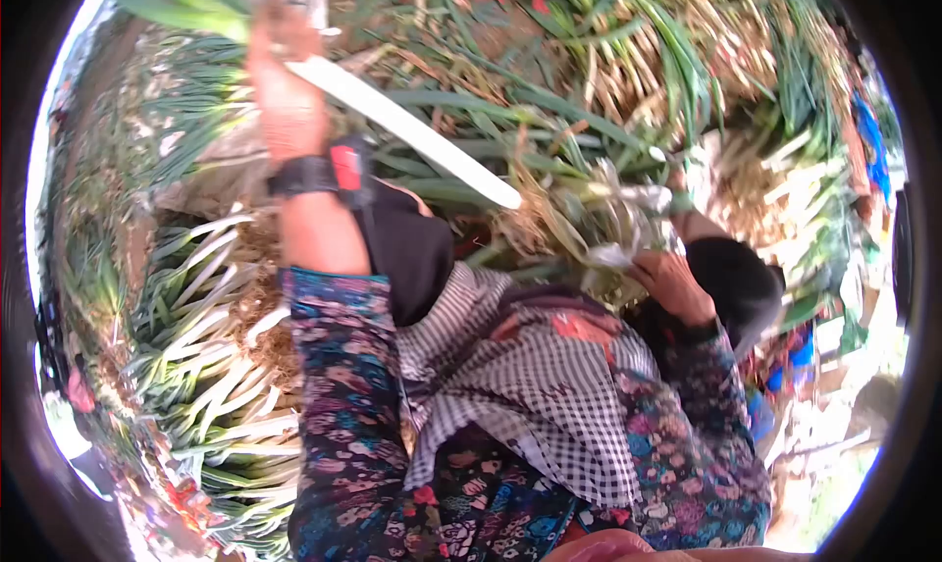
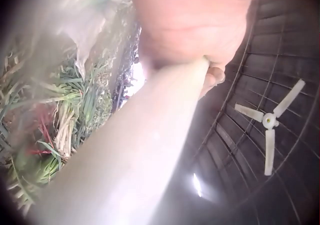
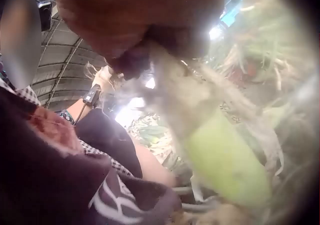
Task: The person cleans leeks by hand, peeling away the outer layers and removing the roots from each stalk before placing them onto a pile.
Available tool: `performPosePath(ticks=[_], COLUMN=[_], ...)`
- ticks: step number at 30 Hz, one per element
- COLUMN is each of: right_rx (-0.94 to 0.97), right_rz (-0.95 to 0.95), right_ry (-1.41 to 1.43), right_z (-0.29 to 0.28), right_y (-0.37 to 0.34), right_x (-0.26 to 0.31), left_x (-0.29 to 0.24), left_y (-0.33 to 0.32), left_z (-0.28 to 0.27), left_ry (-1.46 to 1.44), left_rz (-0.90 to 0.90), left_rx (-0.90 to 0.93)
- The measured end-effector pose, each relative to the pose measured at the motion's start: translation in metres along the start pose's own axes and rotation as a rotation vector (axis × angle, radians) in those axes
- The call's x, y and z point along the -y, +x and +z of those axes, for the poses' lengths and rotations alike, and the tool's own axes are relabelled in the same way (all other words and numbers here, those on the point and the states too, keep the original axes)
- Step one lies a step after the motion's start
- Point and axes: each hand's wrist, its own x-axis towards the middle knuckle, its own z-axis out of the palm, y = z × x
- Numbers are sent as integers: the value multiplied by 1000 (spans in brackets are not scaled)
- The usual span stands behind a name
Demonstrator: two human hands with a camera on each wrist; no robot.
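In the head view a long leek [image 1: 407, 130] slants across the upper left, its white stalk bare and its green leaves at the far upper left. My left hand [image 1: 289, 81] grips it near the leaves. The left wrist view shows the pale stalk [image 2: 130, 145] running up to my left hand [image 2: 195, 25], whose fingers are mostly hidden. Lower right of the stalk, my right hand [image 1: 677, 287] has its fingers curled at pale, loose peelings [image 1: 628, 238]. In the right wrist view my right hand [image 3: 140, 20] holds a blurred pale-to-yellow-green leaf [image 3: 225, 160].
Rows of leeks [image 1: 216, 366] with white stalks and roots lie at the left. More leeks [image 1: 785, 189] lie at the right, with loose green leaves across the top. A checked cloth [image 1: 549, 395] covers the lap. A ceiling fan [image 2: 269, 120] hangs overhead.
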Motion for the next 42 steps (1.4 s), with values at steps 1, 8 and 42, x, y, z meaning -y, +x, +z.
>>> performPosePath(ticks=[1, 8, 42], right_rx=[-65, -555, -541], right_rz=[-57, -301, -178], right_ry=[-16, 195, 84], right_z=[-5, -34, 10], right_y=[9, 139, 165], right_x=[6, 110, 143], left_x=[11, 57, 10], left_y=[-5, -21, -64], left_z=[-5, 30, 33], left_ry=[367, -217, -74], left_rz=[140, -239, 294], left_rx=[-26, 306, -133])
